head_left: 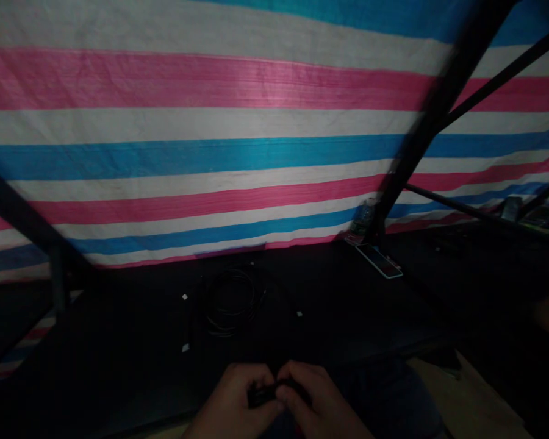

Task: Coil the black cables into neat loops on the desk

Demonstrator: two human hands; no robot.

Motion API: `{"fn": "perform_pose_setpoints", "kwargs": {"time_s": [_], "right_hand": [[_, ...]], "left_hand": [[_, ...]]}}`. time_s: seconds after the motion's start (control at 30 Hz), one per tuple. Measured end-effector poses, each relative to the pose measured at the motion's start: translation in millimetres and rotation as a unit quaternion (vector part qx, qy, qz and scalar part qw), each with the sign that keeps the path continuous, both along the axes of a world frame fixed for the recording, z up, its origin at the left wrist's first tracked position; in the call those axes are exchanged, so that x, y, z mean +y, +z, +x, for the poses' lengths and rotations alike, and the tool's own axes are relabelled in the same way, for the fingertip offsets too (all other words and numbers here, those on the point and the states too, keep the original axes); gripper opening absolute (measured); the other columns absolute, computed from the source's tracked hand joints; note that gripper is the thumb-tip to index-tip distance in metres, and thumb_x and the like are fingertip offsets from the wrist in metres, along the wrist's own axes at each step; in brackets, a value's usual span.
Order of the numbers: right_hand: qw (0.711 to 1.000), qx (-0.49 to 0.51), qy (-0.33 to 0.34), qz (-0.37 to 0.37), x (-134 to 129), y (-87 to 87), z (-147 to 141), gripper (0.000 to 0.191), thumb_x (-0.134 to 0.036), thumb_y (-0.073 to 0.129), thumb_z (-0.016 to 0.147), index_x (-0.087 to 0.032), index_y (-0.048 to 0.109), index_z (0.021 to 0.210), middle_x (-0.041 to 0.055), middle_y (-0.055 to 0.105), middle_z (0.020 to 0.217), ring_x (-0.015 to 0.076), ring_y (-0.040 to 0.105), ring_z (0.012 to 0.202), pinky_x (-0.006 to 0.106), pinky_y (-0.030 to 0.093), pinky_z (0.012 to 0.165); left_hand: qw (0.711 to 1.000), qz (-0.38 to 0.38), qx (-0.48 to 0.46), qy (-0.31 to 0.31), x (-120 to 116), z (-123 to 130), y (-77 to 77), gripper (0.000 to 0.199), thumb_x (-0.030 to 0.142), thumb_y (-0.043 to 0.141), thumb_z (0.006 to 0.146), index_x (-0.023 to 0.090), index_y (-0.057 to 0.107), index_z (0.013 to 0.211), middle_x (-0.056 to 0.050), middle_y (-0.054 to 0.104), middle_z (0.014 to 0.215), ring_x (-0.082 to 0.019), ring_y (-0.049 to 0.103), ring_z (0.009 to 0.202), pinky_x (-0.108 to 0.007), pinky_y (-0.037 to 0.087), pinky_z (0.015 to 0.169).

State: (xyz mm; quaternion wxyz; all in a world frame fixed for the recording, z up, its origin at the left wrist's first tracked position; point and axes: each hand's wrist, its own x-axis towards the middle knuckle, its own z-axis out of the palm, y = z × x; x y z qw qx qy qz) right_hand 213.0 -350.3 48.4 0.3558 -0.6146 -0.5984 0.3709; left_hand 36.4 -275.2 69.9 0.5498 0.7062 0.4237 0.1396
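Both of my hands meet at the bottom middle of the dim view, over the near edge of a dark table point(119, 366). My left hand point(235, 399) and my right hand point(313, 399) pinch a small black object point(268, 392) between their fingers; what it is I cannot make out. A coil of black cable point(231, 302) lies on the table just beyond my hands, with small white connector ends point(185, 297) scattered around it.
A pink, white and blue striped tarp point(210, 122) hangs behind the table. Black metal frame bars point(421, 128) cross at right and left. A phone point(379, 261) lies flat at the right, with a plastic bottle point(363, 219) behind it.
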Motion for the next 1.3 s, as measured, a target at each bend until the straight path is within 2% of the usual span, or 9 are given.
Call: {"fn": "perform_pose_setpoints", "kwargs": {"time_s": [0.1, 0.2, 0.3, 0.4, 0.57, 0.8, 0.97, 1.17, 1.3], "right_hand": [[0.986, 0.083, -0.140, 0.047, 1.0, -12.3, 4.3, 0.034, -0.053, 0.061, 0.088, -0.022, 0.072, 0.096, 0.0076, 0.069, 0.093, 0.0221, 0.064, 0.087, 0.031, 0.053, 0.077], [0.952, 0.207, -0.226, 0.020, 7.2, -13.2, 13.9, 0.050, -0.065, 0.060, 0.085, -0.018, 0.068, 0.097, 0.0044, 0.061, 0.075, 0.0123, 0.050, 0.057, 0.023, 0.042, 0.051], [0.931, 0.284, -0.227, -0.007, 12.8, -4.3, 18.6, 0.055, -0.069, 0.060, 0.084, -0.016, 0.065, 0.095, -0.0038, 0.044, 0.060, 0.0071, 0.033, 0.047, 0.019, 0.027, 0.043], [0.957, 0.229, -0.177, 0.023, 13.7, 8.6, 19.4, 0.051, -0.066, 0.056, 0.088, -0.016, 0.065, 0.089, -0.0033, 0.043, 0.061, 0.0087, 0.039, 0.053, 0.020, 0.033, 0.048], [0.995, 0.077, -0.057, 0.003, 5.7, 23.1, 34.2, 0.044, -0.054, 0.048, 0.096, -0.016, 0.069, 0.089, 0.0002, 0.055, 0.064, 0.0105, 0.047, 0.056, 0.021, 0.039, 0.053], [0.999, -0.017, -0.021, 0.022, -3.8, 33.9, 37.0, 0.027, -0.037, 0.060, 0.090, -0.023, 0.076, 0.106, 0.0081, 0.073, 0.100, 0.0226, 0.065, 0.094, 0.031, 0.049, 0.085], [0.996, -0.031, 0.070, -0.053, 0.2, 42.6, 12.9, 0.020, -0.019, 0.056, 0.088, -0.021, 0.075, 0.094, 0.0049, 0.072, 0.095, 0.0182, 0.064, 0.090, 0.026, 0.046, 0.081], [0.991, 0.112, -0.079, -0.003, 7.0, 29.3, 24.3, 0.020, -0.037, 0.064, 0.087, -0.020, 0.072, 0.084, 0.0010, 0.061, 0.069, 0.0147, 0.056, 0.069, 0.023, 0.043, 0.064], [0.889, 0.359, -0.278, 0.060, 15.2, 26.7, 38.9, 0.046, -0.061, 0.076, 0.073, -0.017, 0.069, 0.085, -0.0020, 0.050, 0.060, 0.0074, 0.038, 0.048, 0.019, 0.030, 0.044]], "left_hand": [[0.998, 0.009, -0.037, 0.054, 2.1, -8.5, -3.5, 0.015, 0.034, 0.074, 0.075, 0.022, 0.076, 0.084, -0.002, 0.067, 0.078, -0.020, 0.058, 0.079, -0.025, 0.044, 0.071], [0.989, -0.054, -0.095, 0.102, 7.2, -17.0, -3.8, 0.031, 0.046, 0.075, 0.075, 0.021, 0.075, 0.094, -0.004, 0.068, 0.077, -0.018, 0.058, 0.069, -0.027, 0.046, 0.066], [0.969, -0.109, -0.133, 0.179, 10.5, -20.2, -6.2, 0.049, 0.052, 0.081, 0.068, 0.021, 0.074, 0.104, -0.007, 0.072, 0.088, -0.020, 0.062, 0.071, -0.028, 0.050, 0.066], [0.963, -0.069, -0.102, 0.238, 10.2, -18.2, -9.4, 0.058, 0.058, 0.077, 0.069, 0.021, 0.071, 0.113, -0.011, 0.073, 0.108, -0.027, 0.065, 0.098, -0.033, 0.052, 0.085], [0.991, -0.005, 0.002, 0.132, 8.6, -16.3, -3.8, 0.065, 0.063, 0.059, 0.081, 0.020, 0.063, 0.129, -0.014, 0.067, 0.128, -0.030, 0.059, 0.120, -0.043, 0.039, 0.108], [0.997, 0.040, 0.052, -0.046, 4.1, -8.0, 17.1, 0.031, 0.045, 0.057, 0.088, 0.026, 0.073, 0.107, -0.005, 0.071, 0.108, -0.024, 0.062, 0.103, -0.033, 0.046, 0.092], [0.993, 0.036, 0.073, -0.089, -2.0, 6.6, 25.1, 0.020, 0.033, 0.062, 0.083, 0.023, 0.075, 0.094, -0.004, 0.071, 0.094, -0.021, 0.061, 0.089, -0.027, 0.044, 0.079], [1.000, 0.014, -0.015, -0.022, 9.5, 9.9, 31.4, 0.021, 0.022, 0.067, 0.075, 0.021, 0.072, 0.095, -0.001, 0.069, 0.091, -0.019, 0.060, 0.089, -0.026, 0.045, 0.079], [0.987, -0.023, -0.125, 0.094, 17.4, 8.6, 23.8, 0.027, 0.038, 0.074, 0.075, 0.018, 0.067, 0.091, -0.002, 0.065, 0.077, -0.016, 0.060, 0.071, -0.025, 0.047, 0.065]]}}
